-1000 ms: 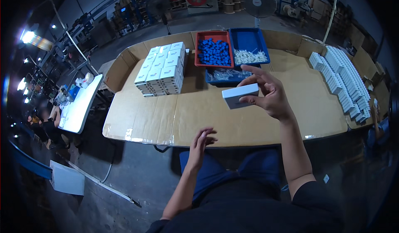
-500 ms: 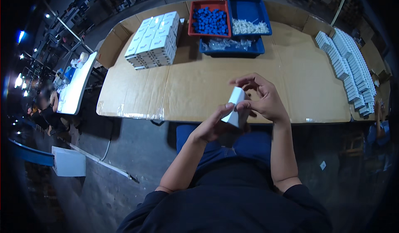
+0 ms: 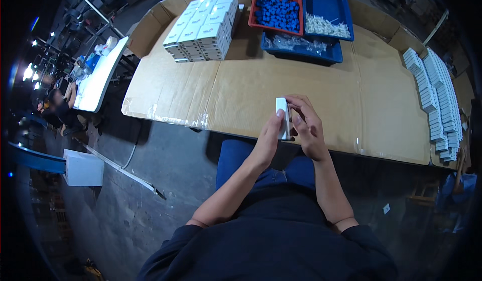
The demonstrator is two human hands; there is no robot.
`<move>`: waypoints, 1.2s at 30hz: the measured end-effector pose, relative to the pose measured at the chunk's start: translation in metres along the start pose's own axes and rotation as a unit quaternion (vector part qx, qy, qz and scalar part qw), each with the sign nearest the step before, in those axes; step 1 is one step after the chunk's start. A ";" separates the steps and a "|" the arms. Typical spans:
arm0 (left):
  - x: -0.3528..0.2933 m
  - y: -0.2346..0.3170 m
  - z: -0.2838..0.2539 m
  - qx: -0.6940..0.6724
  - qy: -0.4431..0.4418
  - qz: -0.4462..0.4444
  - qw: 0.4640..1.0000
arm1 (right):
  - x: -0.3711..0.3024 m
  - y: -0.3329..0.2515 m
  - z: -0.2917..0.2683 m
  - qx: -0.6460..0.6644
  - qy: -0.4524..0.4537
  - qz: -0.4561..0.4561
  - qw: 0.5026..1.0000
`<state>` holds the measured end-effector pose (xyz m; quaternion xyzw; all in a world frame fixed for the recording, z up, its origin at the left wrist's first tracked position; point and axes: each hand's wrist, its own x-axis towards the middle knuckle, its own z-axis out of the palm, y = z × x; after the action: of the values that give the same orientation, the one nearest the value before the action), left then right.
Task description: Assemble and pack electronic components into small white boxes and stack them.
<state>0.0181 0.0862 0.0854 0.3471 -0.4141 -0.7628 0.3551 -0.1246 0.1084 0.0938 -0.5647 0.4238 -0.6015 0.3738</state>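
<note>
Between my two hands a small white box [image 3: 281, 104] is held up above the near edge of the cardboard-covered table [image 3: 241, 93]. My left hand [image 3: 267, 144] grips it from the left, thumb pressed on its narrow side. On the box's right side, my right hand [image 3: 311, 131] has its fingers curled against it, the thumb bent in close. The lower part of the box and some fingertips are hidden. Well beyond the hands, a stacked block of white boxes [image 3: 201, 27] stands on the table.
At the back are a red tray [image 3: 302, 10] of blue parts, a blue tray [image 3: 329, 2] with white pieces, and another blue tray [image 3: 301, 59] with clear plastic bags. Long rows of white pieces [image 3: 437, 100] line the right side. A person [image 3: 60, 108] sits by a white table [image 3: 103, 75] at left.
The box has turned from tilted to nearly upright, with a narrow side showing. My right fingers have come down against it. The whole view has shifted, so the table sits higher.
</note>
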 end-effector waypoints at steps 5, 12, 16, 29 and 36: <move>0.017 -0.003 -0.002 -0.029 -0.004 0.002 1.000 | 0.007 0.018 0.000 -0.012 0.034 0.013 0.999; 0.049 -0.008 -0.013 -0.127 0.000 -0.151 0.980 | 0.009 0.045 -0.009 -0.140 -0.010 -0.056 0.989; 0.046 -0.008 -0.008 -0.130 0.011 -0.136 0.982 | 0.011 0.068 -0.011 -0.190 -0.021 -0.073 0.979; 0.062 -0.017 -0.018 -0.197 0.041 -0.148 0.968 | 0.010 0.098 -0.002 -0.252 0.029 -0.112 0.961; 0.064 -0.024 -0.011 -0.152 0.087 -0.134 0.975 | 0.005 0.101 -0.005 -0.267 -0.001 -0.123 0.956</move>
<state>-0.0115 0.0390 0.0444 0.4068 -0.2104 -0.8244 0.3328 -0.1331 0.0678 0.0015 -0.6923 0.4959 -0.5071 0.1326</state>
